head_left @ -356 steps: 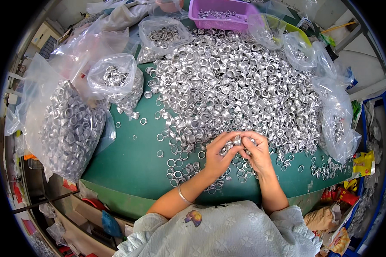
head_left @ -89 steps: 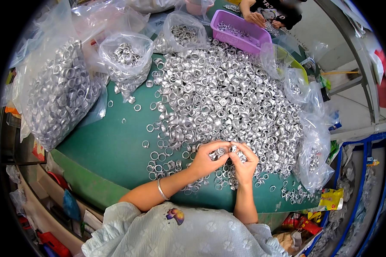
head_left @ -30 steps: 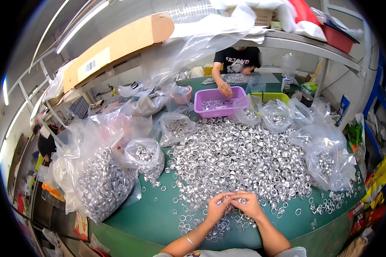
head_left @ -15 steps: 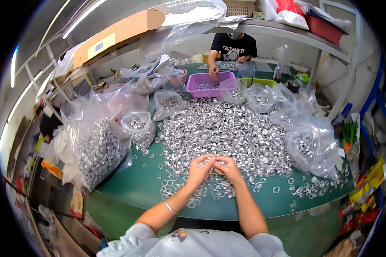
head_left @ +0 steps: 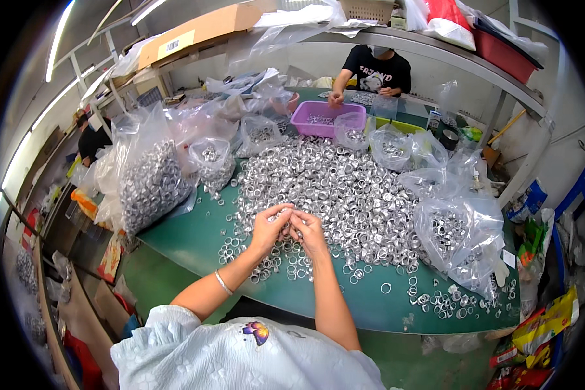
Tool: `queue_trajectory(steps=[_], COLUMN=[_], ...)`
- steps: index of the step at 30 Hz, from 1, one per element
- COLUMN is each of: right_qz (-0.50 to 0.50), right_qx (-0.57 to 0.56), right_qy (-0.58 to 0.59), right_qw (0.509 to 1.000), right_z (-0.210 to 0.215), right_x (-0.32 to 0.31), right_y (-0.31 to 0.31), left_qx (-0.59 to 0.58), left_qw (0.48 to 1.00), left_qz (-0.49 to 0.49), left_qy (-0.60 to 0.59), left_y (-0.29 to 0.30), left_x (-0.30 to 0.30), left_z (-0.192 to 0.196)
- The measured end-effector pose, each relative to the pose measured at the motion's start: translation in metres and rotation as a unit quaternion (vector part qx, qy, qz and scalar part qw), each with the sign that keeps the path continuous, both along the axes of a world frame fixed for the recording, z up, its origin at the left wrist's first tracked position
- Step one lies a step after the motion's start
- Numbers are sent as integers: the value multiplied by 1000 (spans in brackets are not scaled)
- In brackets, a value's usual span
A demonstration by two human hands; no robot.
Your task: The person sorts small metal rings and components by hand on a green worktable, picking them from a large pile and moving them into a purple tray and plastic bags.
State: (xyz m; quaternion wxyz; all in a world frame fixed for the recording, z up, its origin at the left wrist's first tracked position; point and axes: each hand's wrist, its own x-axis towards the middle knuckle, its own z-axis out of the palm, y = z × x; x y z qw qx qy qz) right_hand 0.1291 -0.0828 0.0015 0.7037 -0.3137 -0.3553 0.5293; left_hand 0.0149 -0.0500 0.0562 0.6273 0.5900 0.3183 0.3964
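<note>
My left hand [head_left: 268,229] and my right hand [head_left: 310,235] meet fingertip to fingertip over the near edge of a wide heap of silver-coloured metal rings [head_left: 344,188]. Both are closed in a pinch. Whatever sits between the fingers is too small and too covered to make out, though rings lie directly below and around it. Looser rings [head_left: 299,265] spread on the green table [head_left: 195,250] just under my wrists.
Clear plastic bags of rings flank the heap: a large full one [head_left: 153,188] and a smaller one [head_left: 213,170] at left, another [head_left: 445,227] at right. Behind stand a purple basin [head_left: 312,129] and a green one [head_left: 403,123]. A co-worker [head_left: 377,70] sits across the table.
The whole view has shifted, and my joined hands now appear farther left and slightly higher in it. They stay pinched together. The co-worker's hand has risen from inside the purple basin to its far rim.
</note>
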Motion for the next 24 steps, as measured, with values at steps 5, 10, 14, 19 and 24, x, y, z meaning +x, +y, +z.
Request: queue_trajectory(steps=[5,10,14,19,24], right_qz=[25,81,93,96,67], right_qx=[25,28,57,56,32], right_qy=[-6,-4,140,235,195], right_qw=[999,996,984,966,978], right_z=[1,-1,-2,0,-1], right_x=[1,4,9,16,15], right_y=[-2,-5,-5,-6,-7], left_qx=[14,-44,-158,-59,27], left_qw=[1000,997,972,994,998], left_qz=[3,-4,-34,-48,-43], left_qy=[-14,-64,-169,-75,-26], left_y=[-12,-15,-20,-21,-17], left_x=[-5,-17,-26,-34,-29], left_z=[9,3,4,-2,-2])
